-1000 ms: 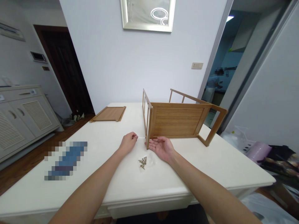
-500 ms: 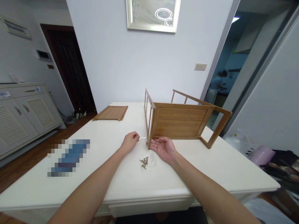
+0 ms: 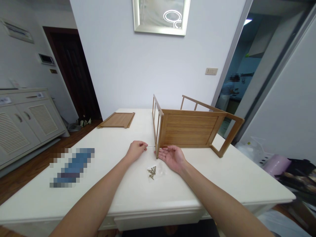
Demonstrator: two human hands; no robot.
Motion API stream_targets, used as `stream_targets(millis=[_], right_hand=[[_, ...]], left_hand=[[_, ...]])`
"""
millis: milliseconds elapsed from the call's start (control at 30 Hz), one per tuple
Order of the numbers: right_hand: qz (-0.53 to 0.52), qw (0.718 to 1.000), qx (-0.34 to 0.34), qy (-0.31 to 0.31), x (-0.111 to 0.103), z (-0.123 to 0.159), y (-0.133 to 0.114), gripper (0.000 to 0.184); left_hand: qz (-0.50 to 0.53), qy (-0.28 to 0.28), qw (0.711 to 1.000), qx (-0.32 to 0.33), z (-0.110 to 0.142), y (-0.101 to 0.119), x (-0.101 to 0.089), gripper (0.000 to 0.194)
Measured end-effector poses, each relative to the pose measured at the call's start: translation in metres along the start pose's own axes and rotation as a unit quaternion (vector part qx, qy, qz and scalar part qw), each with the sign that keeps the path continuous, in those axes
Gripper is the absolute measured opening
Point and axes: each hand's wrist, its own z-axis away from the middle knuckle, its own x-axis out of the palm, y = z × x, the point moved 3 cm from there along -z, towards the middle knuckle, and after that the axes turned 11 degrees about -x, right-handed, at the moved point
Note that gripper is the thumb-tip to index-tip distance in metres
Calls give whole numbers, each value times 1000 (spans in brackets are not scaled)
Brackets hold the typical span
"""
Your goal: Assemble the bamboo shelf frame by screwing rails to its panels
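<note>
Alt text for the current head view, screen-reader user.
Left hand pinches a thin rod reaching the near-left corner of a wooden frame, where the right hand is open, palm up. Screws lie in front on clear plastic on a white table.

I get a pale wall (image 3: pixel 118 69) with silver-framed glass (image 3: pixel 158 16) and a switch plate (image 3: pixel 211 71), dark door (image 3: pixel 71 72) and white louvred cabinet (image 3: pixel 29 121) left, brown wooden floor (image 3: pixel 17 176), lit ceiling lamp (image 3: pixel 248 21) through the right doorway (image 3: pixel 232 49).
</note>
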Motion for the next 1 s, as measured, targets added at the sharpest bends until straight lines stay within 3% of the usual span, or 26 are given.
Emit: stream_targets(millis=[533, 1000], right_hand=[[2, 1000, -8, -2, 2, 1, -1, 6], [4, 1000, -2, 5, 4, 3, -1, 6]], left_hand=[[-24, 13, 999, 43, 2, 1, -2, 23], [108, -102, 989, -25, 6, 12, -1, 38]])
